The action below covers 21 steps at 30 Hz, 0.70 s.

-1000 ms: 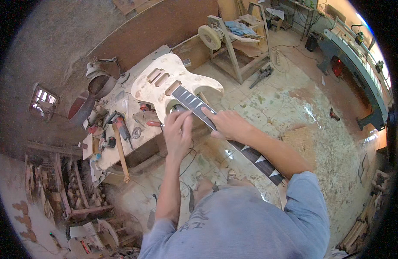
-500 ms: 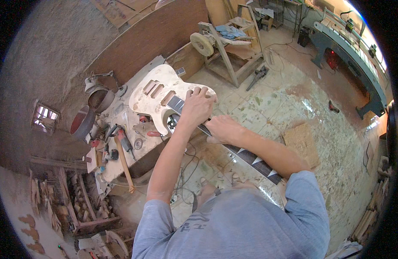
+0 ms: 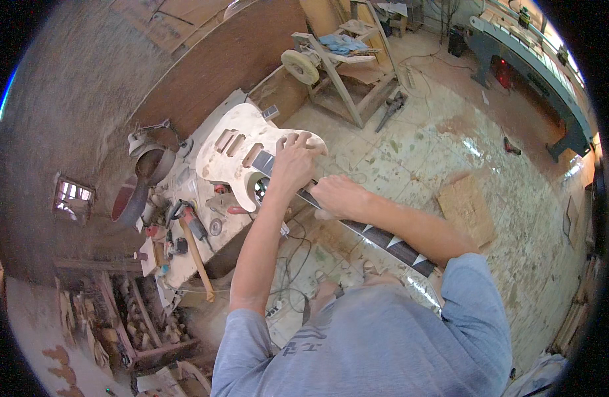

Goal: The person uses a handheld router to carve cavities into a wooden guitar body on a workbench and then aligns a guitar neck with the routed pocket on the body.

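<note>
An unfinished electric guitar lies slantwise before me, its pale wooden body (image 3: 218,162) toward the workbench and its dark neck (image 3: 400,251) running down to the right. Pickup cavities are cut in the body; white triangular inlays mark the fingerboard. My left hand (image 3: 294,159) is closed over the body where the neck joins, fingers curled across the horn. Just beyond that joint my right hand (image 3: 337,196) is wrapped round the neck, its fingers partly hidden. Whether a small tool is under it, I cannot tell.
The cluttered workbench (image 3: 235,231) carries a power tool (image 3: 193,220), a wooden-handled tool (image 3: 197,261) and a desk lamp (image 3: 140,142). Cables (image 3: 304,258) trail on the floor near my feet. A wooden stand with a wheel (image 3: 300,67) stands beyond; a large grey machine (image 3: 529,76) is far right.
The whole view has shifted slightly. Both hands keep their places on the guitar, with no clear movement along it.
</note>
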Available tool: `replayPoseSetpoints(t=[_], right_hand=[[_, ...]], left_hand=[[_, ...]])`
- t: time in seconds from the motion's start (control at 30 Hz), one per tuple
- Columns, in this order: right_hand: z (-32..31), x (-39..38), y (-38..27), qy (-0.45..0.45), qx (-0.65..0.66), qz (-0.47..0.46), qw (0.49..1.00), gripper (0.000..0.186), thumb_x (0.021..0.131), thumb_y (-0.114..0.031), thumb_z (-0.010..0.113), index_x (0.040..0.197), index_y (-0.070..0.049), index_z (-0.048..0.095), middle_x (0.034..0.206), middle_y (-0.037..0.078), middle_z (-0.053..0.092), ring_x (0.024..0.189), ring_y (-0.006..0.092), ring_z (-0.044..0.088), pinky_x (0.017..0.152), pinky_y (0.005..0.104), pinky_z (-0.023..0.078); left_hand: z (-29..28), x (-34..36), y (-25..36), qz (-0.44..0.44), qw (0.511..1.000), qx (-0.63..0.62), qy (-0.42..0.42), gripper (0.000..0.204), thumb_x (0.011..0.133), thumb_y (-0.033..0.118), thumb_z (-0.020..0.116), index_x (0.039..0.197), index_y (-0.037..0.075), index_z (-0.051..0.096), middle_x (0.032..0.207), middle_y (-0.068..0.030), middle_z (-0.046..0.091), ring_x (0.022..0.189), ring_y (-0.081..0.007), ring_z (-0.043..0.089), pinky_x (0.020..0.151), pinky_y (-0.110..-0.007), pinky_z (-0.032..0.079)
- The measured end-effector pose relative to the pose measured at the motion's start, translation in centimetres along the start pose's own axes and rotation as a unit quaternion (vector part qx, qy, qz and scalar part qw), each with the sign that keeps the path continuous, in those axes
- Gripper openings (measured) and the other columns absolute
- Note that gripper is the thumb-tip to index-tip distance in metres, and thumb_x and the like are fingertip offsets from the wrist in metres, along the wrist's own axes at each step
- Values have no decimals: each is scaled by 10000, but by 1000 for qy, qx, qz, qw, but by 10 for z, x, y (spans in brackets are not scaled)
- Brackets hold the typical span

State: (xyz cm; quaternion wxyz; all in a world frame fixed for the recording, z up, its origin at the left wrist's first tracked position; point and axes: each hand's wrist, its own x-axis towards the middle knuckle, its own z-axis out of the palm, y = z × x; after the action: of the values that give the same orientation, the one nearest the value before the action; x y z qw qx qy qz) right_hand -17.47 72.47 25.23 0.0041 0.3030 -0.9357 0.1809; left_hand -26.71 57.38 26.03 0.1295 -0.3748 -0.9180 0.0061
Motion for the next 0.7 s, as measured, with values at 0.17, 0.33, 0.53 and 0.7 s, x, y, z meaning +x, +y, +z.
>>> replayPoseSetpoints(t=[0.17,0.33,0.53,0.7], right_hand=[[-3,4,0,-49,-11,12,999,281,779,-179,786,952,39,744,896,249,760,886,375,772,774,479,624],[-5,2,-2,-34,11,15,999,674,797,-210,782,1357,65,527,938,248,755,907,401,758,789,494,617],[-7,5,-2,-74,36,23,996,910,838,-270,753,1602,0,339,1024,272,721,962,405,726,878,491,582],[-4,7,1,-72,27,24,997,927,834,-281,752,1608,-4,324,1004,270,713,945,422,718,880,510,573]], left_hand=[[-12,-3,-3,-45,986,-159,31,458,813,53,631,1209,211,796,1343,-111,634,1248,-310,576,1071,-473,436],[-11,-44,-31,-248,870,-362,225,340,945,-1,601,1239,59,762,1150,-148,715,1065,-247,680,940,-320,513],[4,-137,-39,-388,760,-379,359,268,975,27,604,1191,-24,754,1121,-112,743,1003,-179,688,903,-294,521],[41,-221,-22,-494,728,-315,357,266,947,14,602,1160,-35,753,1076,-105,763,983,-161,696,889,-306,537]])
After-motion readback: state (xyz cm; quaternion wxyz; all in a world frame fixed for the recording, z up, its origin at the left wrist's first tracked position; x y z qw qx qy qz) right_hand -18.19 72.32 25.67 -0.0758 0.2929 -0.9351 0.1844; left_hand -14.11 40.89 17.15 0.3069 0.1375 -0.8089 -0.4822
